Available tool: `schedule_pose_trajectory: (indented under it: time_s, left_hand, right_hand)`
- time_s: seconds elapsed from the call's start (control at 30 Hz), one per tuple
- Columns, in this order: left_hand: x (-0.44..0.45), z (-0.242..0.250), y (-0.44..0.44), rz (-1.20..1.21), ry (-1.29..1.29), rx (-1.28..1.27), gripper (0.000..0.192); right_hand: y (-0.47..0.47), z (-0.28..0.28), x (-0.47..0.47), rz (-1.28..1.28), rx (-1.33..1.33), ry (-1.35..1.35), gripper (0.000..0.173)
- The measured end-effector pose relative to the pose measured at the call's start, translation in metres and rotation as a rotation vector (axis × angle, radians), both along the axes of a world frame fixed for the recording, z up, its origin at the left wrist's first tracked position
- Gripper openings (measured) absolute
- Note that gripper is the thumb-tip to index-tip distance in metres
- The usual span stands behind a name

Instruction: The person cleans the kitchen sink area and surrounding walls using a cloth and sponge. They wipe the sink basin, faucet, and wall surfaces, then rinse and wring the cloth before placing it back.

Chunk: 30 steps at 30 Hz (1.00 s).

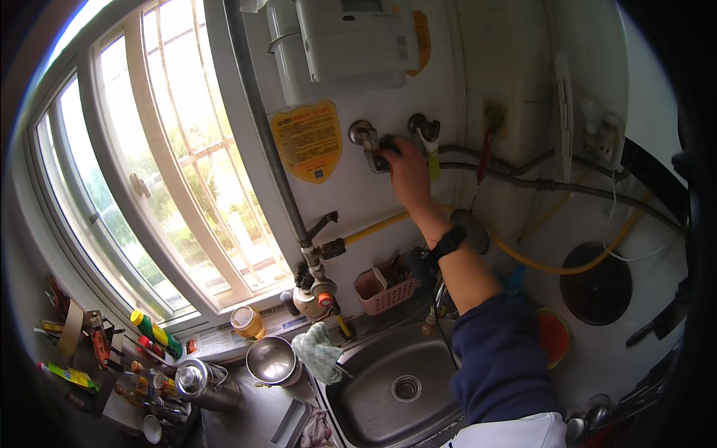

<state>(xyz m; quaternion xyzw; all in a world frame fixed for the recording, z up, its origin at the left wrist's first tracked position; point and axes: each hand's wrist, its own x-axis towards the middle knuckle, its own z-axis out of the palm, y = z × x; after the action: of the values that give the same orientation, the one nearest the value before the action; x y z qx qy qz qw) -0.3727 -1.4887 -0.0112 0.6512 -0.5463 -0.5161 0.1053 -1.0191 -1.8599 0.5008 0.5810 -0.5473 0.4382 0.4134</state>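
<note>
My right hand reaches up to the tiled wall, its fingers closed around a dark part at a metal pipe fitting. The hand partly hides this dark part, so its shape cannot be made out. A black band circles the wrist. Just right of the fingers, a second wall fitting has a white and light-green brush-like tool hanging from it. My left hand is out of view. Below the arm lies a stainless steel sink with a round drain strainer.
A white meter box hangs above, beside a grey vertical pipe. A yellow hose loops across the wall. On the counter stand a metal bowl, a steel thermos flask and a glass jar. A pink basket hangs behind the sink.
</note>
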Motion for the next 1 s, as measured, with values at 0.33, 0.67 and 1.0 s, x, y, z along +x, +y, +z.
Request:
schedule_pose_trajectory:
  time_s: [0.33, 0.67, 1.0]
  left_hand:
    - [-0.003, -0.008, -0.003, 0.274, 0.276, 0.230, 0.037]
    - [-0.021, 0.013, 0.003, -0.027, 0.120, -0.154, 0.036]
    - [-0.028, 0.045, -0.016, -0.041, 0.024, -0.041, 0.036]
  right_hand:
    - [-0.023, 0.029, -0.012, -0.006, 0.230, -0.147, 0.009]
    - [-0.042, 0.031, -0.023, -0.165, 0.409, -0.249, 0.006]
    - [-0.050, 0.023, -0.027, -0.161, 0.463, -0.457, 0.004]
